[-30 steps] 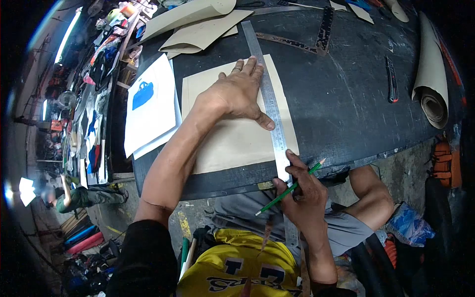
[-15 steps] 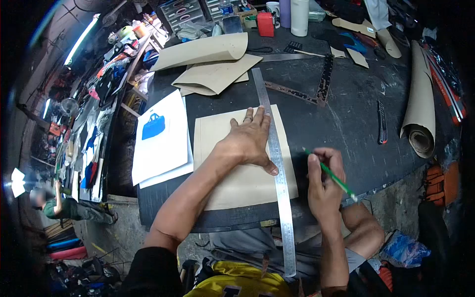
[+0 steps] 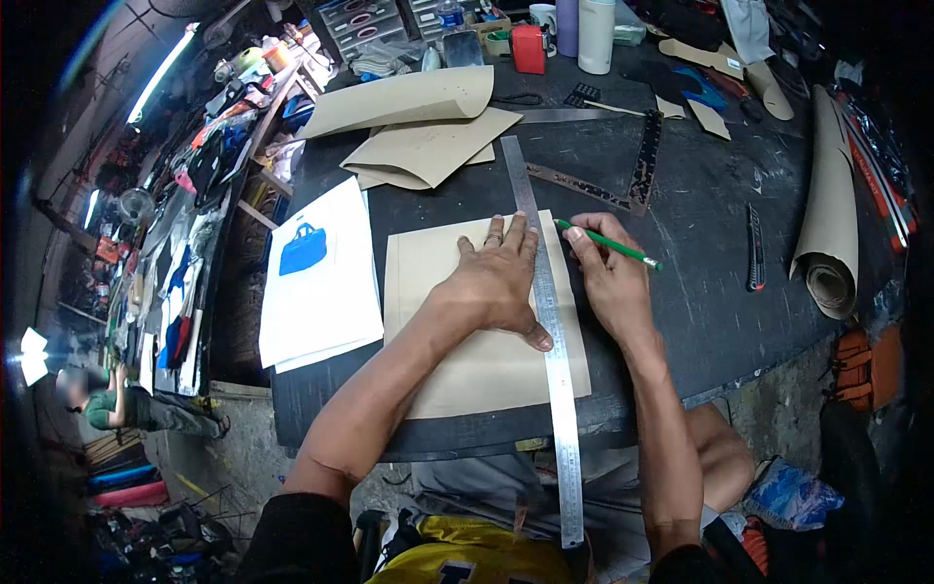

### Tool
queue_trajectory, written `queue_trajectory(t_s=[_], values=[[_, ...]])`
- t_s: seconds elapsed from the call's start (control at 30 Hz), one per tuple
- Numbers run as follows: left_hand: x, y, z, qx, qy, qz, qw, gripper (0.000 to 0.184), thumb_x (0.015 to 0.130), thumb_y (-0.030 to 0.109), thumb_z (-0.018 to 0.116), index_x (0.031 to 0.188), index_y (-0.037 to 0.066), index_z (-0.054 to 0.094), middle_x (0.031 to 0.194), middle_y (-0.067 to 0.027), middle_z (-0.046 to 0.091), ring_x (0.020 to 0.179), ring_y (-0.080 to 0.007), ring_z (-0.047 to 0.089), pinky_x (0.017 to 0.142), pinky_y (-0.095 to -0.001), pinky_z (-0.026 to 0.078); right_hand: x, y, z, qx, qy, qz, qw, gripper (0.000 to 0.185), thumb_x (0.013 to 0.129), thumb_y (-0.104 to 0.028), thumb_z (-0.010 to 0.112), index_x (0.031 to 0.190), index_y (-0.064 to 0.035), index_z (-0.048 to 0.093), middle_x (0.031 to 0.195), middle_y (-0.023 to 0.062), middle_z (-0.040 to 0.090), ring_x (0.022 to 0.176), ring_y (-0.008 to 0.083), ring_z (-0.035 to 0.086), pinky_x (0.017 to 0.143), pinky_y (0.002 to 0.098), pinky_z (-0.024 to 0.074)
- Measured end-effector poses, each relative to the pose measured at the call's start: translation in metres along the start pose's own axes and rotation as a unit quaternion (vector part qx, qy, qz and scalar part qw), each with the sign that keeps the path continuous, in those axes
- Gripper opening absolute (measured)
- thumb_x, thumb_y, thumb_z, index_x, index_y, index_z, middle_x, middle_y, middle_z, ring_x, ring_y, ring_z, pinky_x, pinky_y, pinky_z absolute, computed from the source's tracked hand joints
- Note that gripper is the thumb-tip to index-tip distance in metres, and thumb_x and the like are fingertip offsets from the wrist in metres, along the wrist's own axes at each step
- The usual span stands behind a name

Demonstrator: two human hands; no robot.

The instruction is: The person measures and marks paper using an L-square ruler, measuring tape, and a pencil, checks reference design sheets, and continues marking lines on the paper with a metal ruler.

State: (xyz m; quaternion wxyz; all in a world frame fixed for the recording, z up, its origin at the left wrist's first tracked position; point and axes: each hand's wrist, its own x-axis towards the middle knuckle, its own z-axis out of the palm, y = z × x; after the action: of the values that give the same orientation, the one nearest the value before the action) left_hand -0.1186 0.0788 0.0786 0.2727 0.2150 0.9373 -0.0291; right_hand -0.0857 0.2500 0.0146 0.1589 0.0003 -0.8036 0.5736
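Observation:
My left hand [image 3: 494, 279] lies with its fingers spread, pressing on a long steel ruler [image 3: 557, 389] and the tan paper sheet [image 3: 467, 384] beneath it. The ruler runs lengthwise near the sheet's right side, and its near end sticks out past the table edge. In my right hand [image 3: 615, 277] is a green pencil [image 3: 611, 243], its tip near the upper right edge of the sheet. Left of the sheet are white papers [image 3: 316, 311], the top one showing a blue bag picture [image 3: 304, 249].
Folded tan paper [image 3: 428, 146] lies at the back. A rusty metal square [image 3: 637, 180] and a box cutter [image 3: 755, 248] lie to the right, beside a paper roll [image 3: 827, 214]. A white tumbler [image 3: 595, 37] stands at the back. Another person [image 3: 126, 404] stands far left.
My right hand has moved up and left with the pencil, from the table beside the sheet to its upper right edge. My left hand stays on the ruler.

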Motion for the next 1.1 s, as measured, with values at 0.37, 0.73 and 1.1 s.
queue_trajectory(t_s=[0.37, 0.73, 1.1], values=[[0.003, -0.002, 0.003, -0.003, 0.008, 0.0, 1.0, 0.166, 0.052, 0.07, 0.102, 0.174, -0.001, 0.014, 0.182, -0.0241, 0.013, 0.169, -0.0435, 0.012, 0.136, -0.0658, 0.019, 0.024, 0.019, 0.022, -0.064, -0.022, -0.057, 0.996, 0.022, 0.107, -0.021, 0.068, 0.119, -0.004, 0.074, 0.114, 0.019, 0.078, 0.107, 0.0406, 0.076, 0.091, 0.0464, 0.0597], [0.004, -0.002, 0.008, -0.002, 0.025, 0.006, 1.0, 0.163, 0.053, 0.067, 0.102, 0.174, 0.0, 0.017, 0.182, -0.0244, 0.014, 0.169, -0.0433, 0.014, 0.134, -0.0664, 0.022, 0.023, 0.002, 0.017, -0.149, -0.067, -0.04, 0.986, 0.026, 0.108, -0.026, 0.064, 0.118, -0.0049, 0.075, 0.112, 0.0207, 0.078, 0.107, 0.0443, 0.073, 0.093, 0.0518, 0.0584], [0.008, -0.004, 0.017, 0.005, 0.055, 0.001, 0.998, 0.161, 0.052, 0.066, 0.102, 0.174, 0.0, 0.018, 0.182, -0.0244, 0.015, 0.168, -0.0432, 0.015, 0.133, -0.0675, 0.023, -0.028, -0.031, -0.028, -0.172, -0.151, -0.004, 0.973, 0.027, 0.109, -0.026, 0.066, 0.117, -0.0016, 0.074, 0.101, 0.0213, 0.076, 0.093, 0.0365, 0.076, 0.087, 0.0452, 0.057]])
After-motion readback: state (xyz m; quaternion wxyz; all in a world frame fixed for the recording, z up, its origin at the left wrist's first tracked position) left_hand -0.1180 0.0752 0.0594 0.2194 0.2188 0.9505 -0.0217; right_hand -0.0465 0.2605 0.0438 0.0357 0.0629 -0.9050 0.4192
